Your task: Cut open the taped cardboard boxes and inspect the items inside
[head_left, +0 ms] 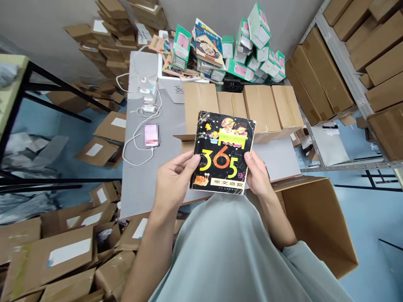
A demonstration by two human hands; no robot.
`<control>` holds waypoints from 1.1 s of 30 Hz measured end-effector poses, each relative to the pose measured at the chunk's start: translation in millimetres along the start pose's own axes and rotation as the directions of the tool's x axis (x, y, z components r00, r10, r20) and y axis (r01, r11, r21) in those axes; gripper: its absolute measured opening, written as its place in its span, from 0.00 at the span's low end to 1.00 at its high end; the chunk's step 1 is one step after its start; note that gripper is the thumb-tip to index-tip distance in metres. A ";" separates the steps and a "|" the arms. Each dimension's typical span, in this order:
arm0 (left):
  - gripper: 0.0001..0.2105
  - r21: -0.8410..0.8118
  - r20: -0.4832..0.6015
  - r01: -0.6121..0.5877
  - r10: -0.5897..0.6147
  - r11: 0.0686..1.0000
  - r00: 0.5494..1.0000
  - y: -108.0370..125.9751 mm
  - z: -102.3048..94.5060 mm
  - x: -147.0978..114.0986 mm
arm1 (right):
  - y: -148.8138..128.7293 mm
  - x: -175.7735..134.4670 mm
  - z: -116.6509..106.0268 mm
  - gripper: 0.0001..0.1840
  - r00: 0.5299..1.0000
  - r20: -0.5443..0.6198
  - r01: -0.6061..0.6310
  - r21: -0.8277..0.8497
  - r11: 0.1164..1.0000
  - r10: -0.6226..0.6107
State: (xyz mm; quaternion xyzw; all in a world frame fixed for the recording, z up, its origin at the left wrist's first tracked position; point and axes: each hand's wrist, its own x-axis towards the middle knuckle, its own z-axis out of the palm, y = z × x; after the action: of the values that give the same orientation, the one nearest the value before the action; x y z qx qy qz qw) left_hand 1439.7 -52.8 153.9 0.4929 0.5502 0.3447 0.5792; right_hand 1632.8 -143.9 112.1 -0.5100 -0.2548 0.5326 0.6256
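A black-covered book (222, 153) with a large coloured "365" and cartoon figures is held up in front of my body, its cover facing me. My left hand (176, 176) grips its left edge, thumb on the cover and fingers behind. On the opposite edge, my right hand (256, 172) pinches the book in the same way. The fingertips of both hands are hidden behind it. Just beyond the book, cardboard boxes (262, 107) stand on the grey table (170, 117).
A phone (151, 135) on a white cable lies at the table's left. Behind are a white bin (174, 90), picture books (208, 44) and green-white boxes (260, 25). A large open carton (317, 218) stands at right, shelving (355, 75) beyond. Flattened cartons (66, 251) crowd the left floor.
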 end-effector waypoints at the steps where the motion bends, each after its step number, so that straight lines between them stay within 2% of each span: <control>1: 0.34 -0.022 -0.003 0.004 -0.004 1.000 1.000 -0.7 0.9 -0.4 | 0.1 0.3 0.4 0.41 1.000 0.006 -0.001 0.000 1.000 0.001; 9: 0.29 -0.092 -0.027 0.007 -0.010 0.996 1.000 3.0 8.3 -4.3 | -5.4 1.8 -2.8 0.36 0.998 0.066 0.009 0.067 0.998 -0.014; 16: 0.31 -0.104 0.010 0.057 -0.056 0.993 0.998 -5.9 8.5 -1.3 | -9.4 5.2 -2.2 0.38 0.999 -0.016 -0.046 0.045 0.998 0.047; 19: 0.32 -0.027 0.026 -0.057 0.058 0.998 0.998 -12.7 7.9 2.7 | -8.8 4.7 1.4 0.34 0.999 -0.016 -0.046 0.067 0.997 0.047; 22: 0.31 0.112 0.139 -0.209 0.193 0.971 0.971 -17.7 9.7 4.2 | -8.1 3.8 11.6 0.32 1.000 -0.025 -0.013 0.040 0.999 0.014; 24: 0.32 0.183 0.255 -0.236 0.186 0.954 0.949 -20.4 12.0 3.7 | -8.7 3.3 20.4 0.32 0.999 -0.018 0.032 0.011 0.999 -0.032; 26: 0.36 0.189 0.320 -0.226 0.158 0.956 0.934 -22.8 14.6 2.8 | -10.7 2.6 27.6 0.30 0.998 -0.002 0.064 -0.010 0.998 -0.064; 28: 0.38 0.152 0.342 -0.198 0.136 0.968 0.930 -24.4 17.0 2.0 | -13.2 1.8 31.6 0.29 0.998 0.007 0.069 -0.031 0.997 -0.068; 33: 0.29 0.048 0.322 -0.099 0.078 0.994 0.943 -23.7 20.2 1.6 | -14.2 3.0 31.9 0.30 1.000 0.012 0.028 -0.041 0.999 -0.027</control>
State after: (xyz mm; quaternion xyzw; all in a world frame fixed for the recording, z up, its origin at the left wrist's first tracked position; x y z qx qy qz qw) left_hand 1456.3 -61.8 129.1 0.5847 0.4369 0.2683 0.6287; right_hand 1612.0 -128.2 135.6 -0.5160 -0.2764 0.5215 0.6208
